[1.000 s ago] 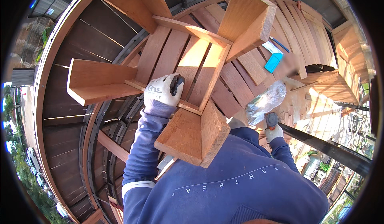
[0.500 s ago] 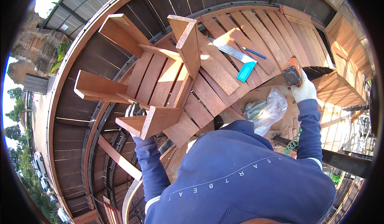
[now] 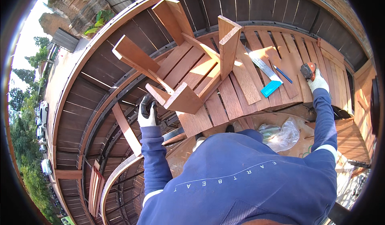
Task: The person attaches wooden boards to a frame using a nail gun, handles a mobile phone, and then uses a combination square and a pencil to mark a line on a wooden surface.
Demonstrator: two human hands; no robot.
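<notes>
On the curved wooden deck, both gloved hands are spread wide apart.

My left hand (image 3: 147, 113) in its white-and-black glove rests beside the upturned reddish wooden slatted bench (image 3: 188, 74), near its closest leg, and I can't tell if that grip is closed. My right hand (image 3: 317, 80) is wrapped around a small orange-and-black tool (image 3: 308, 70), out past the blue-handled metal square (image 3: 264, 74) and clear plastic bag (image 3: 282, 133).

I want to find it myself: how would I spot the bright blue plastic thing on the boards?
Start at the upturned wooden stool on the slatted deck. Right of it lies a long metal ruler; the turquoise square piece sits at its near end, the only bright plastic among brown boards.
</notes>
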